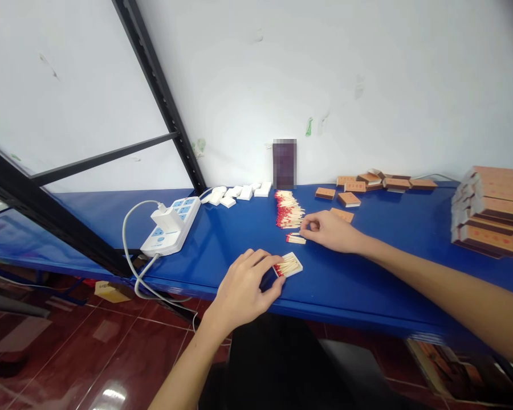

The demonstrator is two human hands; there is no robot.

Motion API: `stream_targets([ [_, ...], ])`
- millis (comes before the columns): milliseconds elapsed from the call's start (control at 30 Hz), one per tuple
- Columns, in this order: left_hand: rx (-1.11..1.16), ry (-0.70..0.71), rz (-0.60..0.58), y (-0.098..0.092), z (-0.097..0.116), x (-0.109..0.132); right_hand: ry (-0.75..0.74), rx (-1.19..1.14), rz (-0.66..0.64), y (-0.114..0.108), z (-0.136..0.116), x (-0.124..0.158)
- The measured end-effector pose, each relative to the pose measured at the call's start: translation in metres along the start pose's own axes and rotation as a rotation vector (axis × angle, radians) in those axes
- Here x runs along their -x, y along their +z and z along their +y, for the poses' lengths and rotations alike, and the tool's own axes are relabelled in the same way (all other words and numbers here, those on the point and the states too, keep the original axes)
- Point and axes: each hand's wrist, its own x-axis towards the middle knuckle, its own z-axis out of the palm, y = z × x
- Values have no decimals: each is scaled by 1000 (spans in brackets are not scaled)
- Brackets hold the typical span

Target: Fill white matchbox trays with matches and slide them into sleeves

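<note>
My left hand point(250, 287) grips a small white matchbox tray point(298, 267) at its left end, thumb on the near side and fingers on the far side. Matches point(287, 265) with red heads lie in the tray, heads to the left. My right hand point(331, 230) is closed in a pinch at the plain ends of a few matches point(297, 240) on the blue table; how many it grips is hidden. Just beyond lies a long pile of matches point(288, 210), red heads to the left.
White trays point(245, 192) lie at the back left beside a power strip point(173, 228) with a plugged-in charger and cable. Orange matchbox sleeves point(370, 181) are scattered at the back right. Stacked matchboxes point(491, 210) stand far right. A black rack post point(162, 97) rises on the left.
</note>
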Motion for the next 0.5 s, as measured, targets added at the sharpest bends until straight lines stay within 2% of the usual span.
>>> stream_targets([
  [500,16,-5,-11,-1,0,1,-149,-54,-45,-2,-7,7],
])
